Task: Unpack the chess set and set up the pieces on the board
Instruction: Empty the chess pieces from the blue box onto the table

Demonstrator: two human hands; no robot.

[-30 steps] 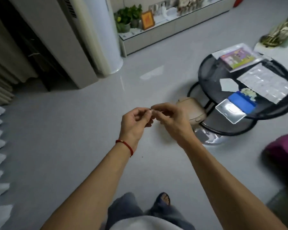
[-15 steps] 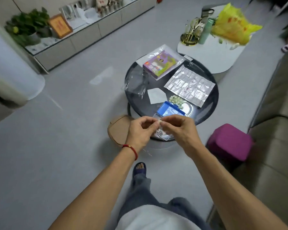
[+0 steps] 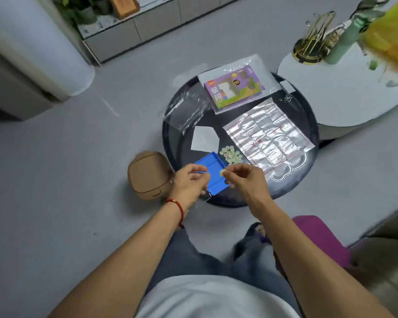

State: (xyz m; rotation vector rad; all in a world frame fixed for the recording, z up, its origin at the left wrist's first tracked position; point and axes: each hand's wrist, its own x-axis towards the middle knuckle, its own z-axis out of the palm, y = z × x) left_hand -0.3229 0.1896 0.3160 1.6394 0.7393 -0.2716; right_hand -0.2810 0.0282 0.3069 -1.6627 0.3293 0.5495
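Observation:
On the round black table (image 3: 308, 125) lies the shiny board sheet (image 3: 269, 136) with red lines. Beside it sit a heap of pale round pieces (image 3: 231, 155) and a blue tray (image 3: 213, 165), with a clear lid (image 3: 206, 198) at the table's near edge. My right hand (image 3: 246, 179) pinches one pale piece (image 3: 222, 172) over the tray. My left hand (image 3: 190, 180) hovers just left of it, fingers curled and seemingly pinching a thin scrap of clear film. The purple game box (image 3: 234, 88) rests in its plastic bag at the back.
A clear bag (image 3: 186, 111) and white paper (image 3: 203, 138) lie on the table's left. A tan bin (image 3: 148, 175) stands on the floor to the left. A white side table (image 3: 331, 92) is behind right, a magenta stool (image 3: 319, 237) near my right leg.
The view swung from the floor onto the table. My hands, fingertips together before, have come apart over the blue tray, the right one keeping the pale piece.

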